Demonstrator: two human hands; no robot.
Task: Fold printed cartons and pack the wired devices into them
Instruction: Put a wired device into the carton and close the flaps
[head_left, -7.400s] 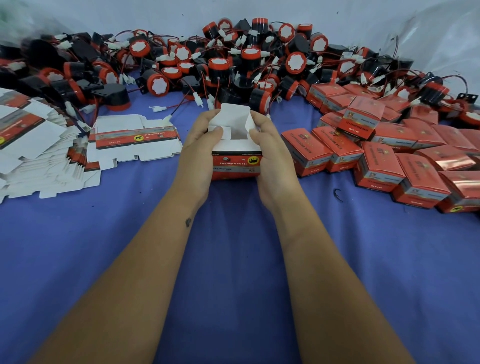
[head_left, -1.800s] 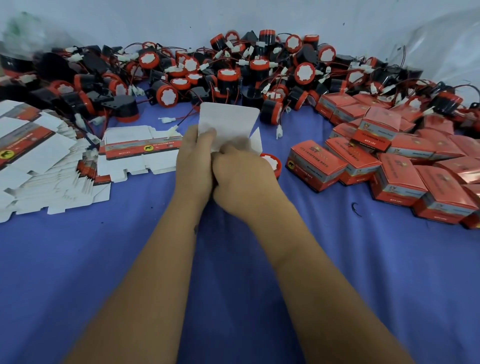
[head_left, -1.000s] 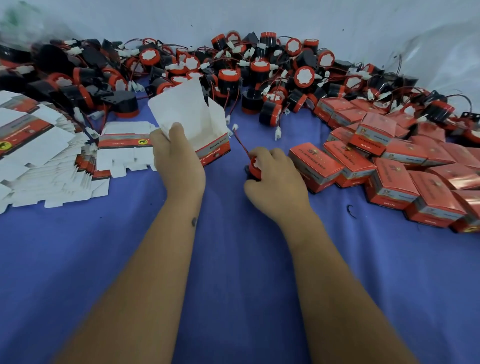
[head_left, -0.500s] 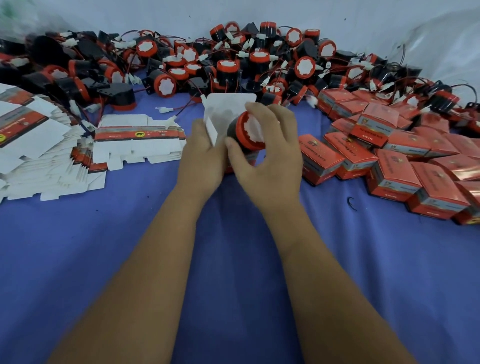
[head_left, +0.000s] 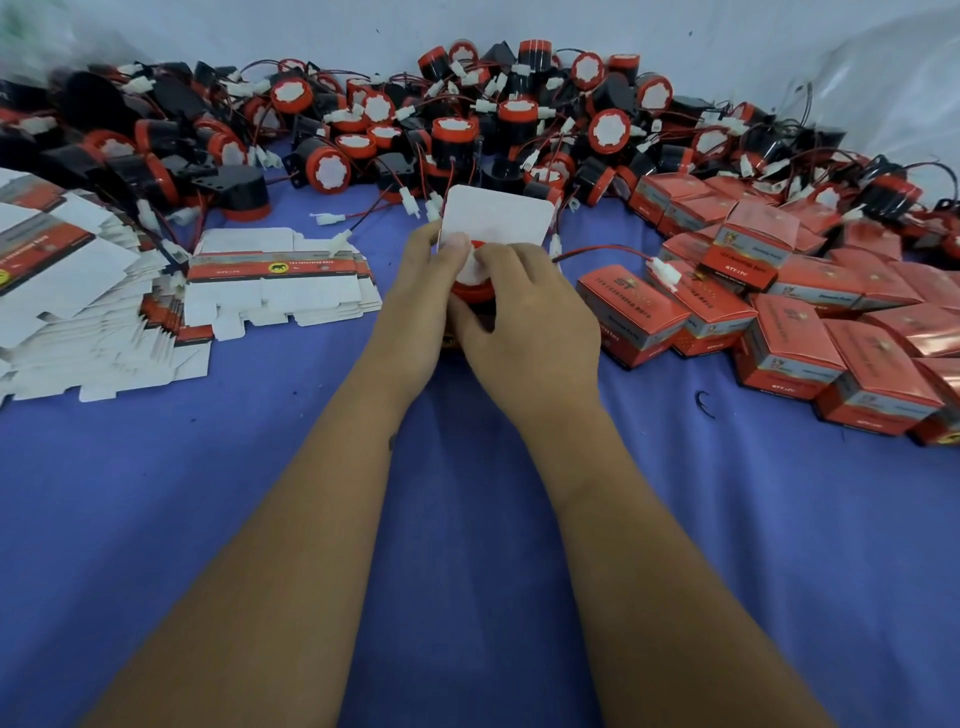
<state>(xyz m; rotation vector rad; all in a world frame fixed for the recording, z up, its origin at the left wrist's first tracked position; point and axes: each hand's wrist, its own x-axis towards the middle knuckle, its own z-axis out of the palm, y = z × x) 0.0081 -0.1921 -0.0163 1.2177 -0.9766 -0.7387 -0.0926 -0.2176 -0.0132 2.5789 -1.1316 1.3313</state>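
Near the middle of the frame, both hands meet over an open carton (head_left: 496, 215) on the blue cloth (head_left: 467, 519). Its white lid flap stands upright behind the fingers. The left hand (head_left: 415, 306) curls round the carton's left side, thumb at the rim. The right hand (head_left: 524, 317) curls its fingers over a red-capped wired device (head_left: 470, 283) sitting in the carton's mouth. The device's red and black wire (head_left: 602, 252) trails right, its white plug (head_left: 665, 273) lying on a closed red carton (head_left: 634, 312). More closed cartons (head_left: 831, 322) crowd the right of the frame. Flat printed blanks (head_left: 275, 280) lie stacked at the left. Loose devices (head_left: 467, 119) are heaped across the top.
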